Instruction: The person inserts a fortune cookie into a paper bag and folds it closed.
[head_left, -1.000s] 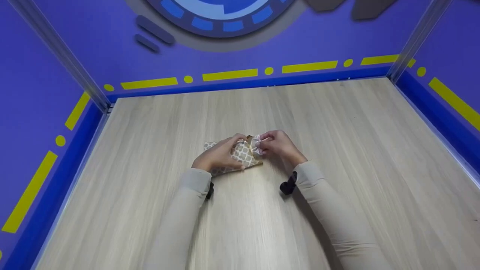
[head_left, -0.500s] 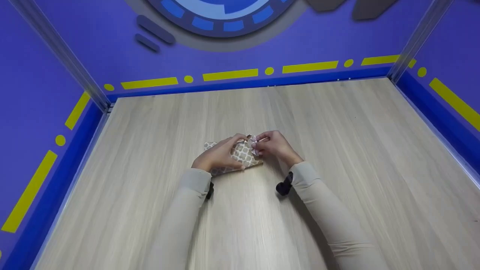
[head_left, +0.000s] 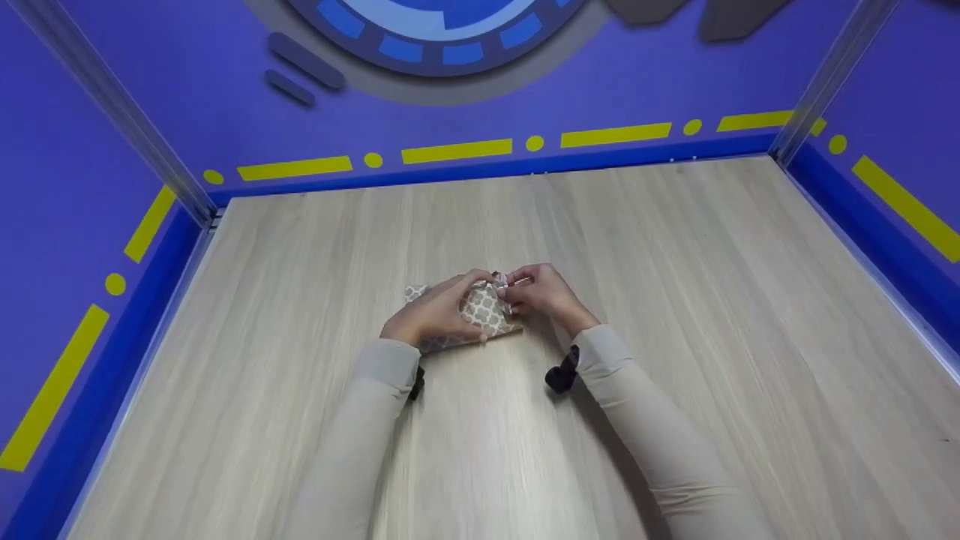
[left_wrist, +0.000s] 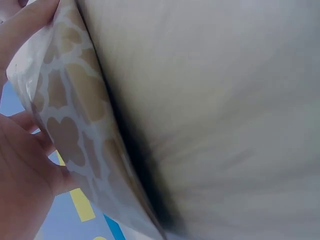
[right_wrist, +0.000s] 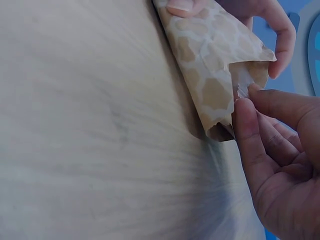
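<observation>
A brown paper bag [head_left: 484, 309] with a white lattice pattern lies on the table, its torn-edged mouth facing right. My left hand [head_left: 439, 309] grips it across the top, thumb at the near edge and fingers at the far edge. In the right wrist view, the bag's mouth [right_wrist: 250, 75] gapes. There my right hand [right_wrist: 280, 145] pinches a small whitish, crinkled piece [right_wrist: 243, 90] between thumb and forefinger, right at the opening. Most of that piece is hidden inside the bag and behind the fingers, so I cannot tell what it is.
The wood-grain table [head_left: 675, 300] spreads out around both hands. Blue-purple panels [head_left: 450, 112] with yellow dashes and dots stand along the back and both sides. A black wrist camera [head_left: 562, 371] hangs under the right sleeve.
My right hand has moved a little left, up to the bag. The whitish piece, earlier outside the mouth, is now mostly within it. My left hand keeps its hold on the bag.
</observation>
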